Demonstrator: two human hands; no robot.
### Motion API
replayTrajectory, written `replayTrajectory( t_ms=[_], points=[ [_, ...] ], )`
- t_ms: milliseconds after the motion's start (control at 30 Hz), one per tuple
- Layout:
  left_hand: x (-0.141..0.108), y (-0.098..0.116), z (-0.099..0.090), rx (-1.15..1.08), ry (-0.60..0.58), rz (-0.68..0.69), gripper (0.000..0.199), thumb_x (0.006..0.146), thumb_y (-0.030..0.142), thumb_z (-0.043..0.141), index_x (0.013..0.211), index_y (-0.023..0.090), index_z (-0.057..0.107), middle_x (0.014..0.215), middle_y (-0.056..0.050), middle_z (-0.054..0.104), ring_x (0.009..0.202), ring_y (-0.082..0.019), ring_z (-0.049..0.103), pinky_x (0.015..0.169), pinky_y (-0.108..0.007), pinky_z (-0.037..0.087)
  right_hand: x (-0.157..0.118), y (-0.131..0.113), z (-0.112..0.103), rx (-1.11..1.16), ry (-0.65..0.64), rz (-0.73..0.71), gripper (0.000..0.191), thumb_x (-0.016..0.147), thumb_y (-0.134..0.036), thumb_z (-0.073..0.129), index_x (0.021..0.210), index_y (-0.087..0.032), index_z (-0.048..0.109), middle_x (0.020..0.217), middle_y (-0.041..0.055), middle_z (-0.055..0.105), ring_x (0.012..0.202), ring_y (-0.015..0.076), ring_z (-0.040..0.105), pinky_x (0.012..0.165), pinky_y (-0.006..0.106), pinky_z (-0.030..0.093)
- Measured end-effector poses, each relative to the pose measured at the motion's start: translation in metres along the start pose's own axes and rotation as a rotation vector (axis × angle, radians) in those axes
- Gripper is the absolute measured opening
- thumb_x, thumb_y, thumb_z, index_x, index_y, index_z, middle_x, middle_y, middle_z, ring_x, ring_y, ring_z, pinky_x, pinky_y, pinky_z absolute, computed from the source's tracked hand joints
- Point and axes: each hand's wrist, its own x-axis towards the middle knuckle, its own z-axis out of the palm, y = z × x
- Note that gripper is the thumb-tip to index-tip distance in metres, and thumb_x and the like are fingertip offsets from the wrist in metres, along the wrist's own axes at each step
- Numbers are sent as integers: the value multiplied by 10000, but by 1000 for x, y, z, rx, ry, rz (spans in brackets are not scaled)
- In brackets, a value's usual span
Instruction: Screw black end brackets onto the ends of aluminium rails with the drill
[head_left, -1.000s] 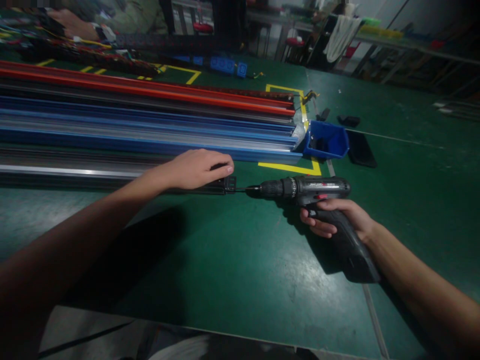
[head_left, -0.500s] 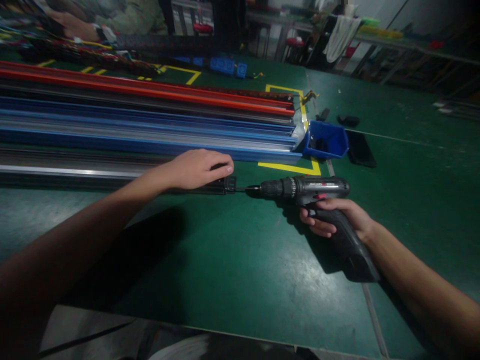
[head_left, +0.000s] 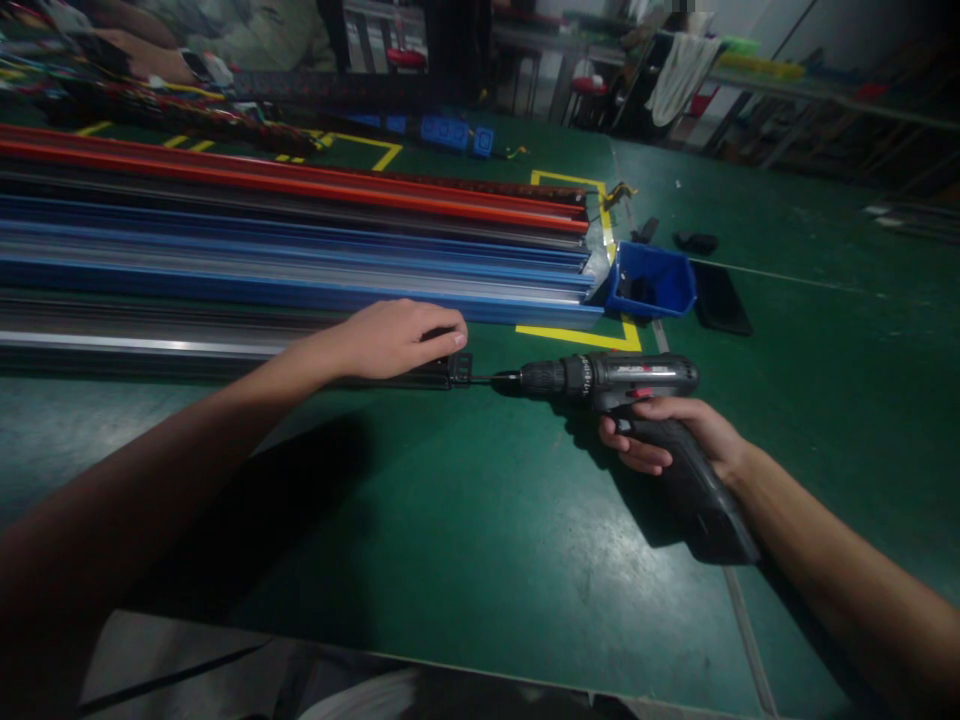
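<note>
My right hand [head_left: 675, 435] is closed round the grip of a black cordless drill [head_left: 637, 375], index finger at the trigger. The drill points left, and its long thin bit [head_left: 484, 379] reaches the black end cap [head_left: 461, 370] of a long black metal profile [head_left: 187, 342]. Over that end of the profile lies my left hand [head_left: 405, 338], its fingers curled round the far side and thumb on top, gripping it. Its fingertips are partly hidden. Where the bit meets the cap, any screw is too small to make out.
Blue profiles [head_left: 300, 265] and red profiles [head_left: 300, 172] lie beyond, parallel to the black one. A blue bin [head_left: 652, 280] with small dark parts stands at their right end, beside a dark flat phone-like slab [head_left: 721, 298]. Another person's hand [head_left: 142, 55] is at the far left among wires.
My two hands, the drill and the black profile stay in place. Across the table, the other person's hand has shifted slightly.
</note>
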Motion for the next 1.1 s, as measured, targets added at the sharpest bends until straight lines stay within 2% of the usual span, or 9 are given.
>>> replayTrajectory(
  t_ms=[1100],
  points=[
    [0,1,-1,3,-3,-14,493,1051,579,330,1103,253,695,1097,-32,746,963,-215,680,842,-309,462,1,0,1,-47,35,6,288,955,-244,640,1060,2,746,879,134,688,501,73,537,553,217,555]
  ],
)
